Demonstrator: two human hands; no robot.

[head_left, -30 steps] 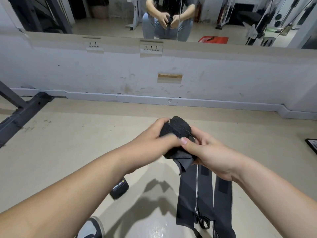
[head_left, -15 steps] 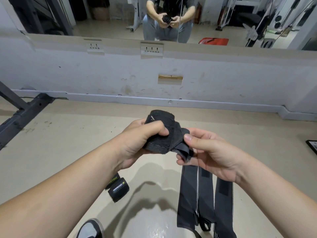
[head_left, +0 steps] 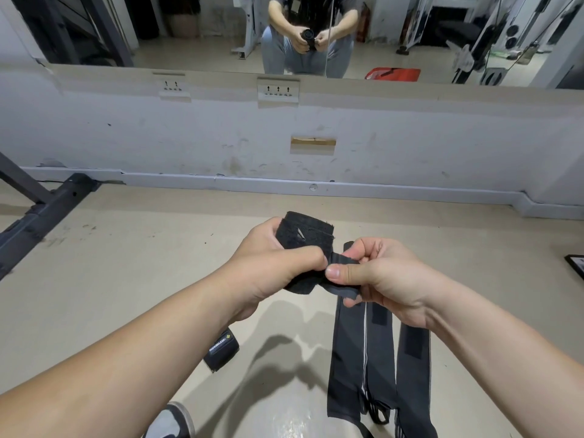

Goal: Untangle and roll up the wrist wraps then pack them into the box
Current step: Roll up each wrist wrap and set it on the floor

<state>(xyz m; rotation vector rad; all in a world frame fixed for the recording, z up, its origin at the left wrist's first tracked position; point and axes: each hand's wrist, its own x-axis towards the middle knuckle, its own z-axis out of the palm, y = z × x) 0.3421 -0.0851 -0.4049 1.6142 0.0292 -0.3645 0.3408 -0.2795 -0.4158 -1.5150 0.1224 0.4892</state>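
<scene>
A black wrist wrap (head_left: 305,237), mostly wound into a thick roll, is held above the floor. My left hand (head_left: 268,263) closes around the roll from the left. My right hand (head_left: 376,276) pinches the wrap's loose grey tail between thumb and fingers just right of the roll. Below them, several unrolled dark grey wraps (head_left: 363,358) lie flat side by side on the floor, with thumb loops at their near ends. A rolled black wrap with a yellow logo (head_left: 221,349) rests on the floor under my left forearm. No box is clearly in view.
A white wall with a mirror (head_left: 189,26) stands ahead; the mirror shows the person seated. A dark metal frame base (head_left: 47,210) runs along the floor at left. A dark flat object (head_left: 576,267) lies at the right edge. A shoe (head_left: 170,422) shows at the bottom.
The roll has been turned in my left hand, and my right hand has shifted from under the roll to pinching the tail and pulling it right.
</scene>
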